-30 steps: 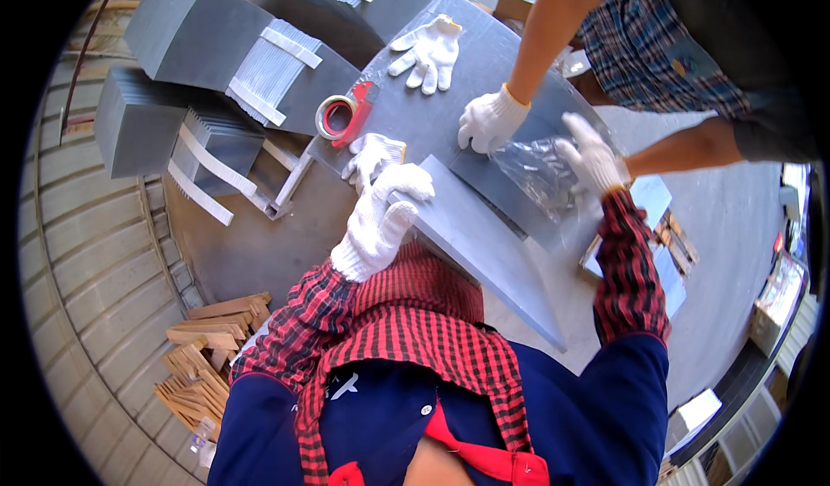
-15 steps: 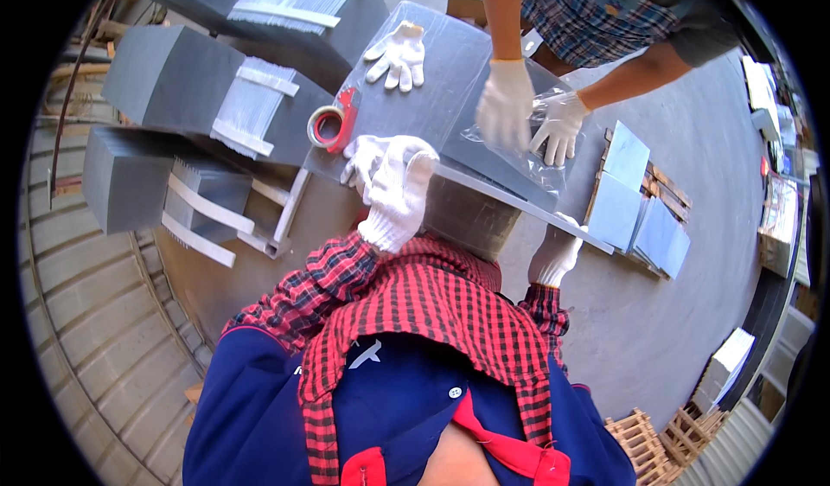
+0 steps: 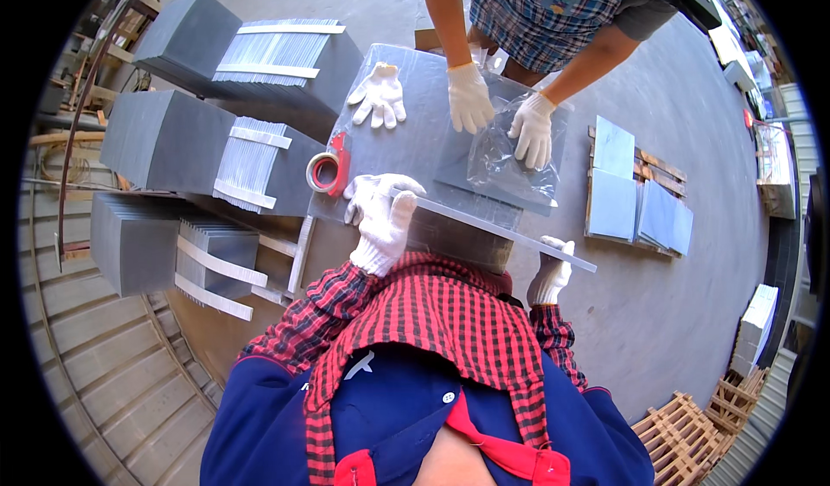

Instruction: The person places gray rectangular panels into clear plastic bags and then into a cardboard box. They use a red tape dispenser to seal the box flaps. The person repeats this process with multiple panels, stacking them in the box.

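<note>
My left hand (image 3: 380, 211) in a white glove grips the near-left end of a thin grey slab (image 3: 497, 227) that I see edge-on. My right hand (image 3: 552, 270), also gloved, holds the same slab from below at its right end. The slab hovers over the near edge of a grey worktable (image 3: 411, 144). Across the table another person's gloved hands (image 3: 501, 110) press on a clear plastic bag (image 3: 510, 153) lying over a grey tile.
A red tape dispenser (image 3: 327, 170) and a spare pair of white gloves (image 3: 379, 95) lie on the table. Strapped stacks of grey slabs (image 3: 199, 153) stand at the left. Loose grey tiles (image 3: 635, 205) rest on a pallet at right; wooden pallets (image 3: 700, 425) at lower right.
I have tilted the slab up so it now shows edge-on, and my right hand has shifted under its right end. The other person's hands stay on the plastic bag.
</note>
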{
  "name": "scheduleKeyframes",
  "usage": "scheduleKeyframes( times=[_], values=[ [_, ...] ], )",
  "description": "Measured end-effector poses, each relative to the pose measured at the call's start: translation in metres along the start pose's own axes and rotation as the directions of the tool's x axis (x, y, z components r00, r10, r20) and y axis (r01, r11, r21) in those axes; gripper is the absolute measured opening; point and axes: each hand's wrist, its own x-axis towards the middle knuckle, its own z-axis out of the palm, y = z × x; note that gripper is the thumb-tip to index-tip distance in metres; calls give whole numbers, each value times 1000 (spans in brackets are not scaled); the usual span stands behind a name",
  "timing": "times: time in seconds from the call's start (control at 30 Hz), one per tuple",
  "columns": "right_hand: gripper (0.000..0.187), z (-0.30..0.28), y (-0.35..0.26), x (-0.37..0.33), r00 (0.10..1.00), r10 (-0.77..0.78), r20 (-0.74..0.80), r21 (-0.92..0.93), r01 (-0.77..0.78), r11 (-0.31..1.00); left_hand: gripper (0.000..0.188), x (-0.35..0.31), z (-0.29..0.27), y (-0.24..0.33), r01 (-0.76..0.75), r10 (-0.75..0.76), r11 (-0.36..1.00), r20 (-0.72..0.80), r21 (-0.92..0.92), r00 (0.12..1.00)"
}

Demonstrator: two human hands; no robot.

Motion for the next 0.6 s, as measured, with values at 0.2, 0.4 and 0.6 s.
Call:
scheduleKeyframes(
  times=[0.2, 0.4, 0.6],
  values=[
    [50, 0, 4, -2, 1000, -11, 5, 7, 11, 1000, 46, -1, -4, -5, -54, 55, 998, 34, -35, 998],
    [51, -10, 12, 8, 1000, 17, 25, -1, -17, 1000, 50, -1, -3, -8, 40, -36, 997, 79, -59, 996],
    [42, -30, 6, 4, 976, 133, 172, 170, -162, 972, 55, -1, -1, -13, 164, -143, 975, 145, -147, 979]
  ],
)
